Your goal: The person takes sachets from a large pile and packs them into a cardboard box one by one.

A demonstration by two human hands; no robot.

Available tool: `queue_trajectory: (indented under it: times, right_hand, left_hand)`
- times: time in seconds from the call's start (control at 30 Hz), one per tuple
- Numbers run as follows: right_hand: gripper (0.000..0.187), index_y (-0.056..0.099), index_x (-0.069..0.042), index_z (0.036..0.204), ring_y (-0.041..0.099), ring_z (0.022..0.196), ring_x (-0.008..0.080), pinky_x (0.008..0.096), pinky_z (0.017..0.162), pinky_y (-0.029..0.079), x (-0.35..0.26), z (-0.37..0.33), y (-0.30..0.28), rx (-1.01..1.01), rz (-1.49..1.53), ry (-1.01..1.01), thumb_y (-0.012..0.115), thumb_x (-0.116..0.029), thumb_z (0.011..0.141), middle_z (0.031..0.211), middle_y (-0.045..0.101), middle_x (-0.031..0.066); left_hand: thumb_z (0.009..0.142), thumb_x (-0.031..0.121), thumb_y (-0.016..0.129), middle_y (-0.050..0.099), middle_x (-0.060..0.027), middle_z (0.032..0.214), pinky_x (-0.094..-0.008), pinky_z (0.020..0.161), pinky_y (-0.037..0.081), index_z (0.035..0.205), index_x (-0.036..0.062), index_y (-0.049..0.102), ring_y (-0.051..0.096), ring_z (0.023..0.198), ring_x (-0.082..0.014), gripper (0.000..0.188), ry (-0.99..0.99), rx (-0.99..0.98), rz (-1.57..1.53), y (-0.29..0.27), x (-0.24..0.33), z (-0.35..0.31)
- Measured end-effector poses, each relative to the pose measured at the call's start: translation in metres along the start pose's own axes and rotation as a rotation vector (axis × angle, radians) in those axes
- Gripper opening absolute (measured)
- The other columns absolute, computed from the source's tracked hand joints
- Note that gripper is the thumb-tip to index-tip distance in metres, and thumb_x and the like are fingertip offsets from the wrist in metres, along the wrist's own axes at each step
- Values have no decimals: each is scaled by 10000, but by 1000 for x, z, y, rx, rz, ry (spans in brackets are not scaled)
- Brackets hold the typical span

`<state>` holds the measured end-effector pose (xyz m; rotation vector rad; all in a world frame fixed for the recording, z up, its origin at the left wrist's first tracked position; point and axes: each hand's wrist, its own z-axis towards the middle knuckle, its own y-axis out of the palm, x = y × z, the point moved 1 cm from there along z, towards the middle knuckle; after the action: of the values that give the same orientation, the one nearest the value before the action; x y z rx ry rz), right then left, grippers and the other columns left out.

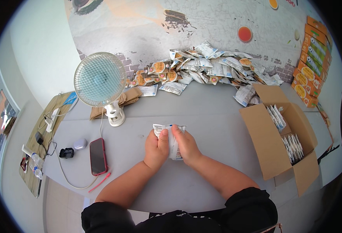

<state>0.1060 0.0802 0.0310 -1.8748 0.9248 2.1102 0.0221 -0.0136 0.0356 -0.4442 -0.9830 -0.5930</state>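
Left hand and right hand both clamped on one white packet, thumbs up top, at the middle of the grey table toward the near side; can't tell if it touches the surface. Packet has small dark print plus a blue mark; heaped packets at back show white and orange-round labels, stacked boxes orange and green panels. Near table edge runs under the forearms; red-cased phone, fan and open carton all sit well apart from the hands.
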Motion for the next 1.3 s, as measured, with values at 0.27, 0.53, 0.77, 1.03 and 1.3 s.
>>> queue_trajectory:
  times: [0.27, 0.53, 0.77, 1.03, 1.3]
  right_hand:
    - [409, 571, -35, 1092, 567, 878, 89, 267, 754, 475, 5, 3, -4, 8, -192, -45, 477, -425, 1012, 978, 616, 32]
    - [542, 630, 3, 1115, 647, 864, 195, 329, 768, 499, 3, 1, -4, -133, -404, -95, 534, -504, 950, 966, 683, 107]
    - [545, 672, 0, 1020, 665, 827, 319, 385, 772, 508, -2, -8, -2, -134, -652, -75, 478, -506, 967, 872, 691, 179]
    - [581, 672, 22, 955, 655, 801, 385, 431, 747, 510, 1, -8, -2, -133, -771, -181, 471, -523, 964, 828, 678, 217]
    - [556, 678, 9, 946, 653, 785, 381, 429, 734, 509, 2, -12, 1, -132, -826, -274, 475, -508, 966, 803, 676, 202]
  left_hand:
    - [1034, 381, 448, 615, -31, 875, -278, 689, 470, 984, 9, 560, 550, 789, -104, 392, -55, 25, -144, 0, -13, 3]
    - [1032, 392, 457, 582, -34, 984, -251, 727, 476, 1067, 33, 509, 545, 840, -96, 365, -273, 51, -269, -10, -16, 8]
    - [1003, 374, 534, 606, -71, 943, -291, 718, 518, 1061, 36, 498, 595, 834, -138, 345, -462, -16, -495, -7, -14, 15]
    - [1022, 468, 427, 592, -61, 813, -317, 669, 518, 924, 35, 544, 584, 721, -163, 459, -620, 10, -485, -11, -10, 23]
    - [1031, 471, 396, 607, -83, 835, -336, 692, 515, 949, 8, 572, 583, 745, -174, 502, -654, 17, -458, -13, -6, 24]
